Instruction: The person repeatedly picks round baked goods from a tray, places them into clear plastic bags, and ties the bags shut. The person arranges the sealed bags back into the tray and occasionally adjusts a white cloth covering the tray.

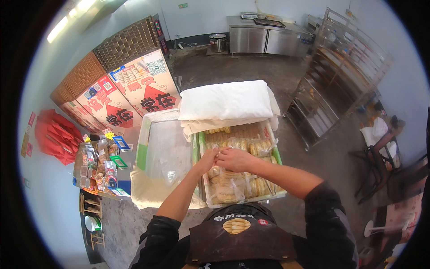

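Observation:
My left hand (209, 159) and my right hand (232, 159) meet over the right-hand box (276, 153), fingertips pinched together on the gathered top of a clear plastic bag (215, 147). My fingers hide most of that bag's neck. Below and around them, several clear bags of pale yellow, ridged baked pieces (225, 192) fill the box. More unbagged pieces (217, 130) lie at its far end, partly under a folded white padded cover (228, 102).
Beside it on the left stands a second box (169, 134) holding a loose clear bag (172, 170); beige cloth (147, 190) drapes its near corner. Packaged snacks (97, 164) crowd a stand farther left. A woven folding screen (124, 43), wheeled metal rack (331, 80) and steel counter (265, 38) stand beyond.

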A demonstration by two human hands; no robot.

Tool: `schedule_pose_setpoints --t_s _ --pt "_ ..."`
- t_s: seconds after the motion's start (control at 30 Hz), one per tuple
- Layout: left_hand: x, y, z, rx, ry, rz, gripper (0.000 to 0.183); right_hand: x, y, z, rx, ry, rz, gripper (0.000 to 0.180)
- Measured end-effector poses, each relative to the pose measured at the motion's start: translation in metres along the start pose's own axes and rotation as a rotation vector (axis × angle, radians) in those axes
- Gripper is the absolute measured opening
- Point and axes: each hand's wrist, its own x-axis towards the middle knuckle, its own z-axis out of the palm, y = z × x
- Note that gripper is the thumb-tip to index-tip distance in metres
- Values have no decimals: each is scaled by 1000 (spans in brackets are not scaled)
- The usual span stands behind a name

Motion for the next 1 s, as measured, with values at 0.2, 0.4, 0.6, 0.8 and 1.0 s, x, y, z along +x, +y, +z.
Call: schedule_pose_setpoints --t_s 0.2,0.4,0.6,0.8,1.0 --pt "9 -18 6 82 73 184 33 -5 -4 -2 343 134 731 16" --pt "11 -17 31 163 354 151 19 -7 -22 2 789 383 1071 21" --pt "14 -10 31 -299 412 10 17 -35 -39 26 701 320 1203 34" --pt "7 9 52 218 538 -17 15 -37 -52 35 415 353 1144 35" --pt "1 5 57 944 654 338 17 -20 -20 22 500 454 1030 26"
